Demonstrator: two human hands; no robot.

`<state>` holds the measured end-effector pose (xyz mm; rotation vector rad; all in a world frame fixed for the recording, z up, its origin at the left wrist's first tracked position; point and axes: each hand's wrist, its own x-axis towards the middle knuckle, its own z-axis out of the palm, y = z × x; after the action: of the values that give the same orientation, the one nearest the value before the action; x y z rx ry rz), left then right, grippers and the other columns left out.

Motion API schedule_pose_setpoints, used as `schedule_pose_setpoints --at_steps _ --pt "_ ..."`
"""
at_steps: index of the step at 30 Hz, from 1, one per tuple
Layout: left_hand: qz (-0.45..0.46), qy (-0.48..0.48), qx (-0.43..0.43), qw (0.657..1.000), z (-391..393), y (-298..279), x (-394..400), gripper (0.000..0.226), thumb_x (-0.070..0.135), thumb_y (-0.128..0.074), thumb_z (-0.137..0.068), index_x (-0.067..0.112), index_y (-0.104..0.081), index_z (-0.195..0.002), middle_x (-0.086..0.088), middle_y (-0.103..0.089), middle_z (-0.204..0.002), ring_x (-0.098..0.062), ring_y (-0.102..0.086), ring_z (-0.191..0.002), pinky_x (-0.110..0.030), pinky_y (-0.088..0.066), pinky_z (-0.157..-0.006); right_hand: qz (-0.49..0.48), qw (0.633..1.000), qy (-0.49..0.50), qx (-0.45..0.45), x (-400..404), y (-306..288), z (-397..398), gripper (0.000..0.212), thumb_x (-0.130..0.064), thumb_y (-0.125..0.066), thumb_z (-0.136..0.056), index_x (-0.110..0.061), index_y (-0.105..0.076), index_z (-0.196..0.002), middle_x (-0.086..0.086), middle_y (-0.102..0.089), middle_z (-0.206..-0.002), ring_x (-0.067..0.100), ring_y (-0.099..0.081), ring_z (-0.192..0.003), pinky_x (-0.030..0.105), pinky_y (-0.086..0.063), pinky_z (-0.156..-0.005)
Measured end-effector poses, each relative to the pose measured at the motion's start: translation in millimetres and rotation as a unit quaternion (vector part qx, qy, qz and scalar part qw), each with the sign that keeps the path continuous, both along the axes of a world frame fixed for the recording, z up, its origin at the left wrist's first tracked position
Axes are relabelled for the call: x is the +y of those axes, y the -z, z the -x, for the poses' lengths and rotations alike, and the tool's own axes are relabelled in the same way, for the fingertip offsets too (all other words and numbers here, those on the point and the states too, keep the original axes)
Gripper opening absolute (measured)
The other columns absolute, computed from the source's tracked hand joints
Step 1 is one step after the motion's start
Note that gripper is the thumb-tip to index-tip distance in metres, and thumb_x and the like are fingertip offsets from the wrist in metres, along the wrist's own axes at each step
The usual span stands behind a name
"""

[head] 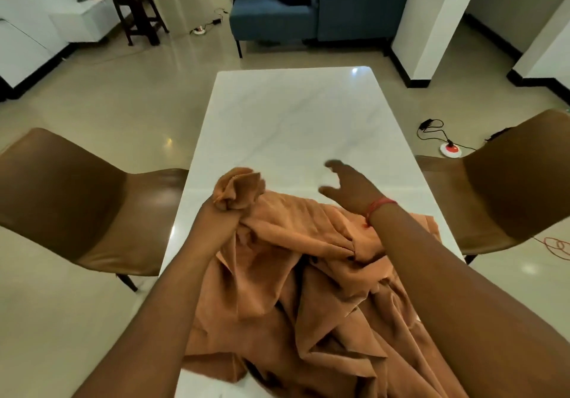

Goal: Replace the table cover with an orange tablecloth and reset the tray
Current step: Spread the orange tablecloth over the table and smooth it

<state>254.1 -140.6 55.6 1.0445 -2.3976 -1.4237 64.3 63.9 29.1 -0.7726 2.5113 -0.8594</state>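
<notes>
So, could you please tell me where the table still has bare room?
The far half of the white marble table is bare, between the two brown chairs. The near end is crowded by the crumpled orange tablecloth and both hands.

Orange tablecloth in left hand

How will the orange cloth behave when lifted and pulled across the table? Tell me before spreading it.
The cloth is probably floppy: it lies in deep crumpled folds and bunches in the left hand. It likely slides easily, since the table looks glossy. It seems light, as one hand lifts a bunch.
</notes>
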Motion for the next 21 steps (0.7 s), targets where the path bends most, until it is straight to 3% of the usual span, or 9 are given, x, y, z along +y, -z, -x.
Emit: schedule_pose_setpoints --at_steps 2,3,7,10,12,15,17,18,21 --pt "0.007 -0.009 -0.014 1.0 -19.0 28.9 -21.3 0.027 0.032 -0.064 -0.088 0.024 -0.064 -0.114 -0.003 -0.069 -0.107 -0.022 -0.065 -0.094 -0.037 -0.053 -0.082 -0.248 0.968 0.049 -0.006 36.4 58.7 6.1 0.076 -0.051 -0.062 -0.089 -0.02 -0.03 -0.152 0.011 -0.038 -0.153 0.031 -0.04 -0.137 0.042 -0.036 -0.111" --pt "0.023 -0.016 -0.024 0.999 -28.8 44.6 -32.1 0.026 0.022 -0.061 -0.091 0.022 -0.064 -0.117 -0.004 -0.068 -0.109 -0.025 -0.064 -0.096 -0.037 -0.052 -0.082 -0.294 0.953 0.058 -0.042 54.3 84.5 0.7 0.073 -0.053 -0.058 -0.089 -0.021 -0.033 -0.149 0.01 -0.04 -0.151 0.031 -0.043 -0.135 0.04 -0.038 -0.108" --pt "0.038 -0.083 -0.089 0.992 -56.5 92.4 -60.4 0.019 0.014 -0.052 -0.095 0.006 -0.063 -0.108 -0.013 -0.062 -0.09 -0.038 -0.062 -0.088 -0.045 -0.048 -0.076 -0.284 0.952 0.077 -0.091 82.6 142.8 -30.3 0.06 -0.048 -0.062 -0.089 -0.015 -0.049 -0.137 0.014 -0.042 -0.149 0.029 -0.053 -0.121 0.036 -0.044 -0.099" --pt "0.022 -0.09 -0.106 0.99 -58.8 102.2 -62.1 0.023 0.015 -0.049 -0.097 -0.002 -0.061 -0.107 -0.028 -0.064 -0.095 -0.044 -0.061 -0.086 -0.051 -0.051 -0.079 -0.174 0.974 0.13 -0.059 77.4 118.1 -35.6 0.019 -0.031 -0.053 -0.099 -0.018 -0.061 -0.111 0.014 -0.064 -0.121 0.028 -0.06 -0.098 0.031 -0.044 -0.076" --pt "0.02 -0.062 -0.096 0.993 -55.2 102.2 -71.5 0.029 0.025 -0.053 -0.098 0.006 -0.06 -0.118 -0.023 -0.066 -0.105 -0.036 -0.061 -0.083 -0.045 -0.048 -0.077 -0.001 0.976 0.157 -0.15 63.2 90.1 -42.6 0.012 -0.025 -0.056 -0.1 -0.018 -0.065 -0.101 0.011 -0.071 -0.103 0.03 -0.065 -0.093 0.034 -0.054 -0.076" --pt "0.006 -0.001 -0.075 0.997 -44.0 96.5 -72.8 0.045 0.036 -0.058 -0.096 0.021 -0.05 -0.137 -0.002 -0.061 -0.117 -0.028 -0.06 -0.104 -0.037 -0.045 -0.09 0.273 0.906 0.099 -0.308 57.2 38.8 -63.3 0.021 -0.023 -0.066 -0.092 -0.011 -0.068 -0.109 0.009 -0.072 -0.107 0.025 -0.069 -0.101 0.036 -0.059 -0.085" --pt "0.002 0.015 -0.042 0.999 -30.2 91.3 -65.1 0.045 0.031 -0.058 -0.097 0.023 -0.047 -0.14 0.004 -0.057 -0.118 -0.021 -0.058 -0.108 -0.031 -0.044 -0.092 0.396 0.844 0.127 -0.338 62.2 21.3 -66.4 0.03 -0.028 -0.075 -0.082 -0.011 -0.07 -0.105 0.009 -0.071 -0.105 0.025 -0.068 -0.099 0.037 -0.059 -0.084" --pt "-0.016 0.006 -0.023 1.0 -21.7 88.3 -58.6 0.043 0.026 -0.059 -0.097 0.023 -0.048 -0.139 0.006 -0.057 -0.116 -0.017 -0.059 -0.106 -0.027 -0.044 -0.089 0.407 0.843 0.157 -0.315 64.6 19.1 -64.7 0.032 -0.033 -0.077 -0.079 -0.014 -0.071 -0.105 0.008 -0.07 -0.106 0.028 -0.067 -0.101 0.039 -0.058 -0.086" --pt "-0.039 -0.025 -0.025 0.999 3.4 88.0 -44.1 0.043 0.034 -0.058 -0.097 0.018 -0.05 -0.136 -0.005 -0.061 -0.115 -0.028 -0.061 -0.108 -0.034 -0.046 -0.088 0.244 0.913 0.283 -0.163 73.7 42.5 -45.9 0.031 -0.054 -0.065 -0.088 -0.028 -0.07 -0.104 -0.001 -0.072 -0.107 0.032 -0.066 -0.103 0.05 -0.055 -0.094"
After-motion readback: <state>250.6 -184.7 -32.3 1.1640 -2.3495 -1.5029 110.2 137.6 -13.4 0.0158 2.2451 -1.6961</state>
